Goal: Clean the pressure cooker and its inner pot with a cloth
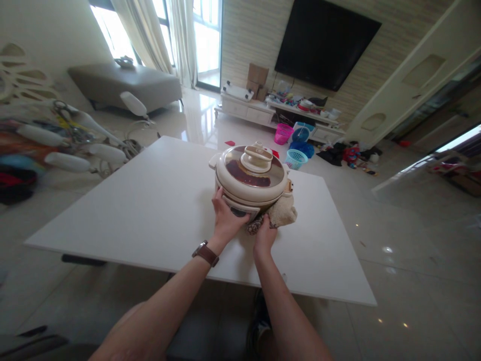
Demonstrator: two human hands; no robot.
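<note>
A cream electric cooker (pixel 244 193) stands on the white table (pixel 161 200), its dark see-through lid (pixel 248 176) in place with a cream knob (pixel 257 158) on top. My left hand (pixel 227 216) is closed on the cooker's front left, around the control panel, with a brown watch (pixel 205 252) on its wrist. In my right hand (pixel 266 236) is a bunched beige cloth (pixel 282 211) with a dark patterned part, pressed against the cooker's lower front right. The cloth hides some of my right fingers.
Beyond the table are a pink basket (pixel 283 133), a light blue basket (pixel 296 159) and a low white cabinet (pixel 246 111) with clutter. A lamp-like fixture with white shades (pixel 69 162) is at the left. A grey bench (pixel 126 85) stands by the window.
</note>
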